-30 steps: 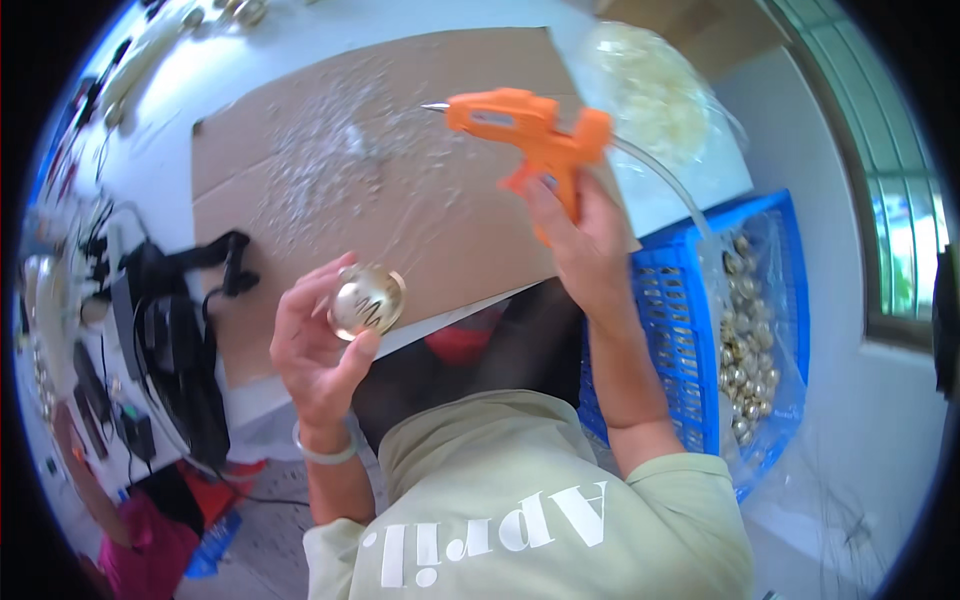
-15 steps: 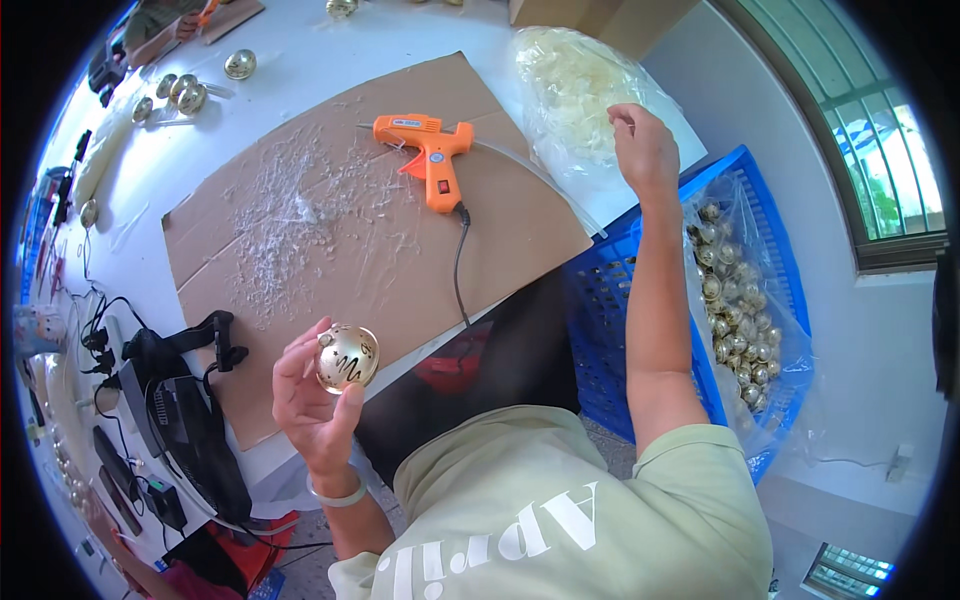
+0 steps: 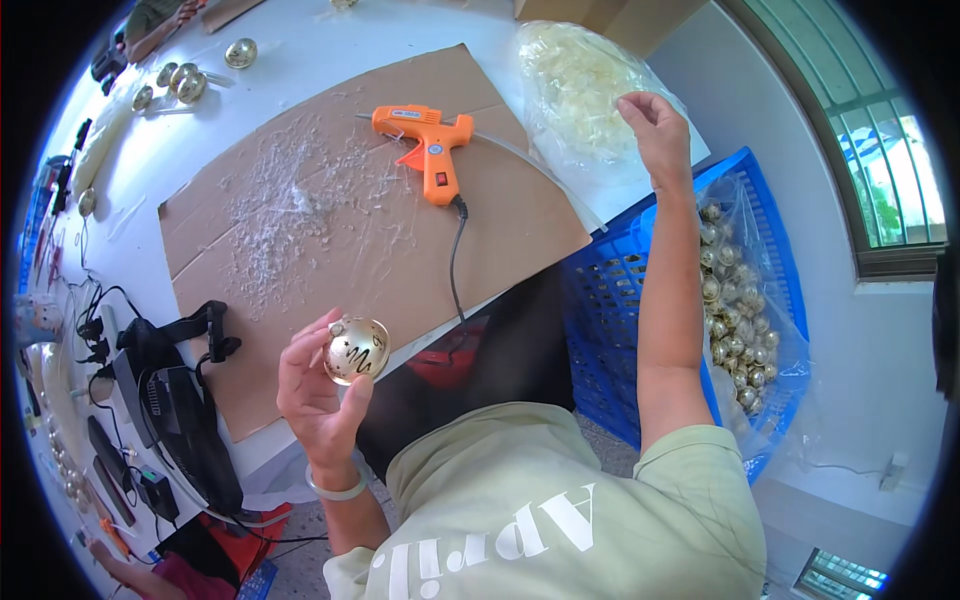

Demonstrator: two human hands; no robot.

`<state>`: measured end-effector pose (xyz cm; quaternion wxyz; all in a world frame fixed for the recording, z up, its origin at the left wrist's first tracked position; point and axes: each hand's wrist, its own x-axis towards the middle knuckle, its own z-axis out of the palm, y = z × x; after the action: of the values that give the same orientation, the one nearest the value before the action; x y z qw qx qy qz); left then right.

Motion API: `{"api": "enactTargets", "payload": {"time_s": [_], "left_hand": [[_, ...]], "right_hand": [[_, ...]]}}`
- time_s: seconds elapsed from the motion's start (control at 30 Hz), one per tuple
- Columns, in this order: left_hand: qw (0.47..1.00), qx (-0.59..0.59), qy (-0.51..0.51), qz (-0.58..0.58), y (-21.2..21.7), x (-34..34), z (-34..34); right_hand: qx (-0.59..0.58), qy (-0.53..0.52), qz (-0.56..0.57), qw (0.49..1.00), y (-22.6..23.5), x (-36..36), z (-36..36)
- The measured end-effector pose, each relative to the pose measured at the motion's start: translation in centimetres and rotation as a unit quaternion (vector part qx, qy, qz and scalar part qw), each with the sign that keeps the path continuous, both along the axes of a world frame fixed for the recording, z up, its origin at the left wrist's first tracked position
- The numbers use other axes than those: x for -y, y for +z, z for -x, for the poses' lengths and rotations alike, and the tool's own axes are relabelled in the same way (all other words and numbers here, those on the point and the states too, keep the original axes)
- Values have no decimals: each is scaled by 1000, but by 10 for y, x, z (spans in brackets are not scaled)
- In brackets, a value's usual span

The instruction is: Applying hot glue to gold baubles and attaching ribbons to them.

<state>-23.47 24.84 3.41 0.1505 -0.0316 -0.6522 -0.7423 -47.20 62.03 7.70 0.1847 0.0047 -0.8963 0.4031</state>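
Between the thumb and fingers of my left hand (image 3: 318, 405) is a shiny gold ball ornament (image 3: 357, 352) with dark printed figures, held up in front of the cardboard's near edge. Stretched far to the right, my right hand (image 3: 658, 135) has thumb and fingertips pinched together over the edge of a clear plastic bag (image 3: 575, 85) full of pale, cream-coloured pieces. Whether anything small is in that pinch is too fine to see. On the brown cardboard sheet (image 3: 330, 270) lies an orange glue gun (image 3: 432, 150), a glue stick in its rear end and its nozzle pointing left.
Stringy glue scraps (image 3: 290, 200) cover the cardboard's left half. A blue plastic crate (image 3: 625, 330) to my right holds a bag of gold balls (image 3: 740, 345). More gold balls (image 3: 185, 85) sit at the far left, and a black strapped device (image 3: 180, 420) with cables lies at the table's left.
My right hand has shifted slightly right and toward the far side, its fingers still pinched. The gold ball has moved a little to the right with my left hand.
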Motion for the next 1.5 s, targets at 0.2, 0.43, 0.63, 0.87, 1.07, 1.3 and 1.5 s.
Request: {"api": "enactTargets", "payload": {"time_s": [0.2, 0.43, 0.63, 0.87, 1.07, 1.3, 1.5], "left_hand": [[1000, -1, -3, -8, 1, -4, 2], [1000, -1, 0, -4, 1, -2, 2], [1000, -17, 12, -10, 1, 4, -1], [999, -2, 32, -27, 1, 14, -12], [998, -10, 46, -28, 4, 22, -13], [997, -24, 71, -35, 7, 32, -13], [995, -31, 84, -42, 10, 39, -11]], "right_hand": [[44, 93, 302, 948, 28, 23, -31], [96, 195, 356, 909, 24, 93, -79], [205, 278, 461, 817, 14, 151, -102], [269, 315, 391, 822, 5, 174, -104], [189, 372, 349, 839, 0, 184, -102], [229, 410, 346, 812, 11, 183, -100], [301, 404, 274, 819, 22, 191, -109]]}}
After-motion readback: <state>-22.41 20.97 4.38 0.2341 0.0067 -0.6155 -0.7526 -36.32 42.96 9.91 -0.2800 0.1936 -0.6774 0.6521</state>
